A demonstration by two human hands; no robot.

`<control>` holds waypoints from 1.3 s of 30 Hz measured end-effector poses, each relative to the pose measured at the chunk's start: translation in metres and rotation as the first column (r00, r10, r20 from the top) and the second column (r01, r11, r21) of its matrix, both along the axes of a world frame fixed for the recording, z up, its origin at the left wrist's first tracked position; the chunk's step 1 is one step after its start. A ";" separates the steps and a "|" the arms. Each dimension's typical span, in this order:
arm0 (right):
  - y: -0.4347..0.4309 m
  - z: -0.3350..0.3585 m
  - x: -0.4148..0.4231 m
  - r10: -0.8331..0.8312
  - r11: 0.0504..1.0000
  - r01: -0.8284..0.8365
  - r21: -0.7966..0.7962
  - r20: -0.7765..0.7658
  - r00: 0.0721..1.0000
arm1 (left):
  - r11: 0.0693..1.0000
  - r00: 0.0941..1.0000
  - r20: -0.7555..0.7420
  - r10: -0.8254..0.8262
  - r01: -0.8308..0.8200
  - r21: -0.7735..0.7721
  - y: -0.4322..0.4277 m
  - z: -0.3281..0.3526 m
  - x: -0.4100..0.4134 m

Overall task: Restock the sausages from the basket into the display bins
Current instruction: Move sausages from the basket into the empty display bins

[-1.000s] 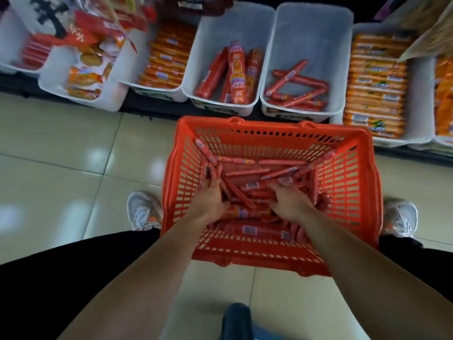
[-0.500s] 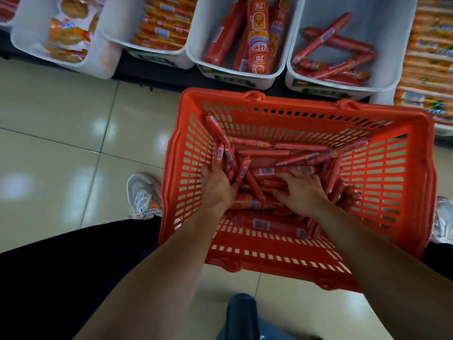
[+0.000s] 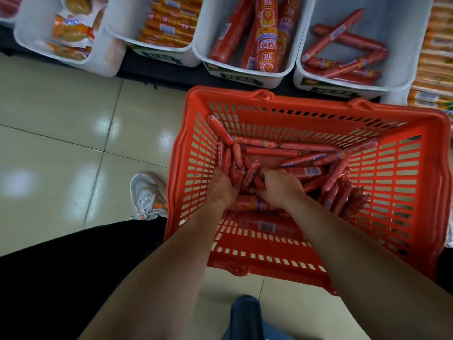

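An orange plastic basket (image 3: pixel 402 182) stands on the floor, holding several red sausages (image 3: pixel 289 153) of different sizes. Both my hands are down inside it. My left hand (image 3: pixel 224 186) is closed around a bunch of small thin sausages (image 3: pixel 236 165). My right hand (image 3: pixel 282 185) presses against the same bunch from the right, fingers curled on them. Beyond the basket stand white display bins: one with thick red sausages (image 3: pixel 266 33) and one with thinner long sausages (image 3: pixel 343 55).
More white bins lie to the left with orange sausages (image 3: pixel 169 23) and snack packs (image 3: pixel 71 33); yellow-orange packs (image 3: pixel 434 57) are at the right. My white shoe (image 3: pixel 147 195) is left of the basket on the tiled floor (image 3: pixel 61 143).
My hands have drawn together in the basket and gathered a bunch of small sausages between them. The view has tilted down and closer to the basket.
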State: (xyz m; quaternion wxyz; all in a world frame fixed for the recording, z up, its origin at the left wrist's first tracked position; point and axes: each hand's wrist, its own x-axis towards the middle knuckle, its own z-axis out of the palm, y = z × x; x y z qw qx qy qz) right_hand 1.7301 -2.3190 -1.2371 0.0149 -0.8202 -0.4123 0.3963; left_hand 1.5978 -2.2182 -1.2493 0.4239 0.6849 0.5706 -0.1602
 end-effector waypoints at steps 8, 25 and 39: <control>-0.022 0.008 0.005 0.076 0.994 -0.082 -0.069 -0.086 0.993 | 0.992 0.996 0.077 -0.040 0.049 -0.113 0.011 -0.008 -0.013; -0.059 0.038 0.044 0.293 0.955 -0.290 -0.057 0.071 0.953 | 0.968 0.965 0.075 -0.252 0.252 0.008 0.003 0.028 0.022; -0.078 0.035 0.090 0.375 0.904 -0.326 -0.277 0.144 0.916 | 0.898 0.901 0.011 -0.434 0.434 -0.067 -0.012 0.023 0.011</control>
